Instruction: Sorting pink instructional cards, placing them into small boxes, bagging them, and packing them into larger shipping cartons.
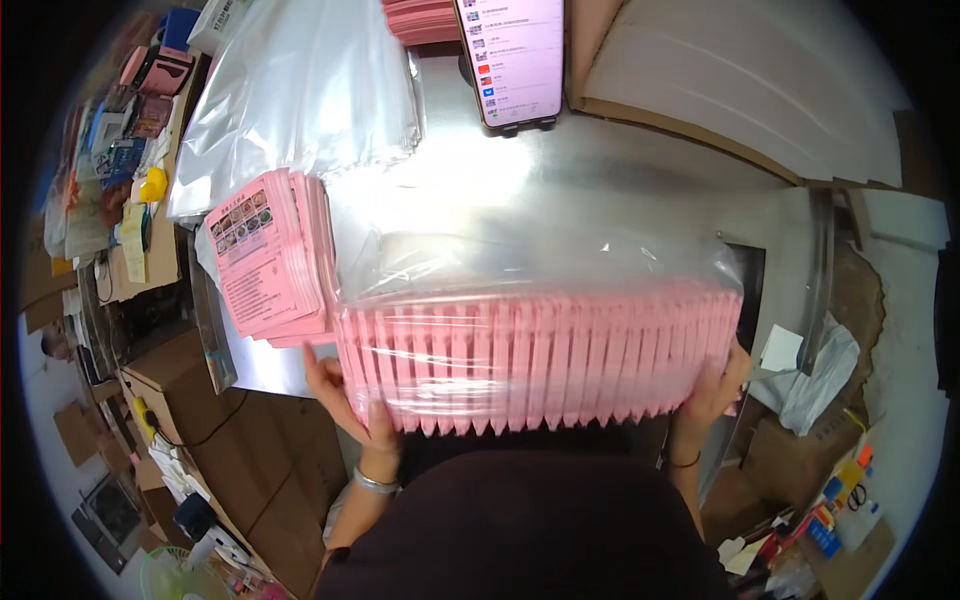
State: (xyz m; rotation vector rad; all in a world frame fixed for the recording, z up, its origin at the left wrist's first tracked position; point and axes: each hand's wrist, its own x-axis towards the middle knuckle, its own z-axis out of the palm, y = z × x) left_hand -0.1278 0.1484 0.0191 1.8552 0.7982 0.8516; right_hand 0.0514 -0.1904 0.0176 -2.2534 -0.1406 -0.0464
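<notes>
A clear plastic bag [540, 355] holds a long row of thin pink packets standing on edge, their zigzag edges turned toward me. Its loose, wrinkled film spreads away over the metal table [620, 165]. My left hand [352, 405] grips the bag's near left corner, thumb in front and fingers behind. At the opposite end, my right hand [712, 395] holds the near right corner, its fingers partly hidden and slightly blurred. Just left of the bag lies a leaning stack of pink printed cards [262, 262].
Flat clear plastic bags [300, 90] are piled at the far left. A phone [515, 65] leans on a stand at the back, beside more pink packets [418, 22]. An open cardboard box [690, 128] takes up the far right. Cartons [250, 420] stand below the table's left edge.
</notes>
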